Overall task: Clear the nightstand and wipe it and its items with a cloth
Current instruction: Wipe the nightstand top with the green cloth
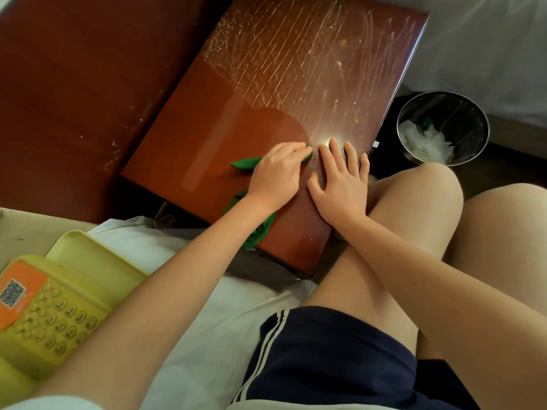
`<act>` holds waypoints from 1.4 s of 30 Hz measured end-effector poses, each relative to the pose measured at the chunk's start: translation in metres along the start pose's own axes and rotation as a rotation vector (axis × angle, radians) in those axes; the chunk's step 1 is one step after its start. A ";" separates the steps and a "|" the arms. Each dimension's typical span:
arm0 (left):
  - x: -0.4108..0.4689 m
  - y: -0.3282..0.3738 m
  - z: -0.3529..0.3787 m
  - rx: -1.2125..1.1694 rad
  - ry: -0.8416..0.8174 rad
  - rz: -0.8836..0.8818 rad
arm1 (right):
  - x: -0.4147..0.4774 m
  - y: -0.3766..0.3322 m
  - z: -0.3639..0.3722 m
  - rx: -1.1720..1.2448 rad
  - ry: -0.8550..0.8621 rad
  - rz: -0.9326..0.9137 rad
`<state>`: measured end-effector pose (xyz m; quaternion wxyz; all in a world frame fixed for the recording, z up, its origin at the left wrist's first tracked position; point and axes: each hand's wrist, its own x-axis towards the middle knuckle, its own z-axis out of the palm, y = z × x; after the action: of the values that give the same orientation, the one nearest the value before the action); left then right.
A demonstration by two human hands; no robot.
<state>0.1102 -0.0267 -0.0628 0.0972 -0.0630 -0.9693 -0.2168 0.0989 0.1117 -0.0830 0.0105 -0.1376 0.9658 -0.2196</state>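
Nightstand: red-brown wood top, fills mid-view. Far half of the top has pale streaks + specks. Near half is darker and smooth, w/ a curved edge btwn the two.

Dark wood panel stands right against nightstand's view-left side.

White sheet lies below nightstand's near edge. The person sits there in dark shorts w/ white side stripes. One bare knee is just beside nightstand's near-right corner.

Yellow tray lies near-left of nightstand, well apart from it. A yellow keypad unit w/ orange label + QR sticker overlaps the tray.

Round bin w/ black liner stands just off nightstand's right edge, w/ white paper inside.

Green cloth is on nightstand's near half. One end pokes out view-left of the hand. The rest trails under the wrist and hangs over the near edge.

L hand: fingers curled over the green cloth, gripping it and pressing it to the top at the streak boundary.

R hand: just beside the L hand, palm flat on nightstand. Fingers straight and spread, holding nothing, tips at a bright glare spot.
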 end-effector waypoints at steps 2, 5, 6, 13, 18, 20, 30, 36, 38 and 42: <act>-0.013 -0.008 -0.005 0.001 -0.022 0.036 | 0.000 0.000 0.000 0.002 -0.004 -0.005; -0.023 -0.029 -0.016 0.009 -0.034 0.031 | -0.001 0.000 0.001 0.019 0.001 -0.003; -0.023 -0.037 -0.020 0.018 -0.021 0.011 | -0.001 0.000 0.001 0.020 0.005 -0.005; 0.019 -0.062 -0.026 0.089 0.087 -0.290 | -0.001 -0.001 -0.001 0.036 0.001 0.004; 0.057 -0.047 -0.015 0.081 0.135 -0.419 | 0.000 -0.001 -0.001 0.016 -0.008 0.011; 0.065 -0.038 -0.010 0.077 0.124 -0.414 | 0.000 -0.001 -0.001 0.019 -0.002 0.008; 0.018 -0.015 0.000 0.005 0.038 -0.049 | 0.000 0.000 0.003 0.019 0.039 -0.001; -0.017 -0.044 -0.024 0.021 -0.087 0.078 | 0.000 0.001 0.004 0.028 0.053 -0.004; -0.011 -0.059 -0.029 0.060 -0.054 0.005 | 0.000 0.000 0.003 0.034 0.037 0.000; 0.016 -0.065 -0.028 0.079 0.060 -0.244 | -0.001 -0.001 0.000 0.038 0.023 0.008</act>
<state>0.0889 -0.0957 -0.0611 0.1014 0.0657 -0.9742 -0.1904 0.1000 0.1112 -0.0822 0.0031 -0.1310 0.9621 -0.2393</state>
